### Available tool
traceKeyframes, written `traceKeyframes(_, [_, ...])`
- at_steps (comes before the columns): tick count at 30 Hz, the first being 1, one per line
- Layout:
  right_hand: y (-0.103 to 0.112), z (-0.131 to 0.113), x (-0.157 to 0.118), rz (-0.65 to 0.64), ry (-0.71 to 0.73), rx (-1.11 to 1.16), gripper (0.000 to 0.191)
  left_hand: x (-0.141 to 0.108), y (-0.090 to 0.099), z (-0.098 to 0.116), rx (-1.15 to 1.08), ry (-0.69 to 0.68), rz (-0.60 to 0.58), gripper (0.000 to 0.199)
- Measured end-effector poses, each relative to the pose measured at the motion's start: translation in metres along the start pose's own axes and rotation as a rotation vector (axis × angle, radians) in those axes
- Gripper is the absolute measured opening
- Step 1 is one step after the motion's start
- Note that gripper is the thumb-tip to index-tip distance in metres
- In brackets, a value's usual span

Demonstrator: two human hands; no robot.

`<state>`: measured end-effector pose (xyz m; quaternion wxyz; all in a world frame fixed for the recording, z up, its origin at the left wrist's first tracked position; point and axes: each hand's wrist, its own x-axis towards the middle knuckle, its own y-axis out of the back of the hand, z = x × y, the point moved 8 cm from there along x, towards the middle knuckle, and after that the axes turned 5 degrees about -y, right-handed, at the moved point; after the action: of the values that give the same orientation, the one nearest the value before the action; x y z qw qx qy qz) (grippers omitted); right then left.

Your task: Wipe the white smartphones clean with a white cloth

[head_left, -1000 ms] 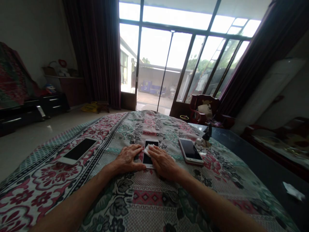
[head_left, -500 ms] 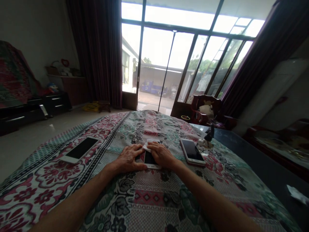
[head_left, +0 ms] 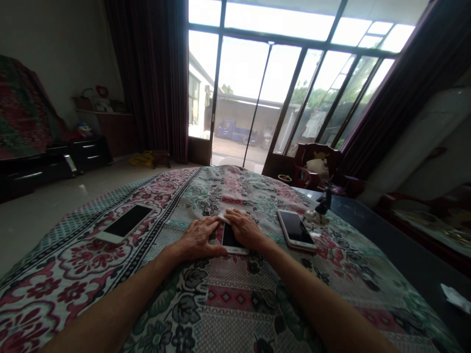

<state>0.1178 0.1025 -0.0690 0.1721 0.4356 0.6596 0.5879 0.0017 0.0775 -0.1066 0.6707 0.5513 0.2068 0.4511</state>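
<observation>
A white smartphone [head_left: 230,239] with a dark screen lies face up on the patterned cloth in front of me. My left hand [head_left: 198,239] steadies it along its left edge, thumb at the bottom corner and fingers near the top. Under the fingers of my right hand [head_left: 245,229], a small white tissue [head_left: 223,218] is pressed on the upper part of the screen; most of it is hidden. Off to the left rests a second white phone [head_left: 127,223], screen up. To the right lies a third white phone [head_left: 296,229], also screen up.
The floral cloth [head_left: 228,304] spreads over the surface before me. A small figurine [head_left: 319,211] stands beyond the right phone. A crumpled white paper [head_left: 455,296] lies on the dark surface at far right. Farther off are a wooden chair [head_left: 316,159] and glass doors [head_left: 253,98].
My right hand has slid slightly up across the phone with the tissue. My left hand keeps its place on the phone's edge. The whole view has shifted a little.
</observation>
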Motion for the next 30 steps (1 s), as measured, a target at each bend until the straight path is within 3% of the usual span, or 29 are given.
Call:
traceKeyframes(12, [0.004, -0.031, -0.065, -0.086, 0.095, 0.098, 0.048, 0.000, -0.002, -0.001, 0.031, 0.028, -0.037, 0.090])
traceKeyframes(18, [0.010, -0.039, -0.070, -0.069, 0.151, 0.133, 0.049, -0.001, 0.002, 0.002, 0.033, 0.032, -0.023, 0.091])
traceKeyframes(23, [0.014, -0.039, -0.071, 0.029, 0.201, 0.201, 0.049, -0.002, 0.006, 0.007, 0.031, -0.025, -0.026, 0.086])
traceKeyframes(30, [0.020, -0.041, -0.072, 0.132, 0.207, 0.242, 0.030, -0.002, 0.010, 0.013, 0.045, -0.072, -0.001, 0.078])
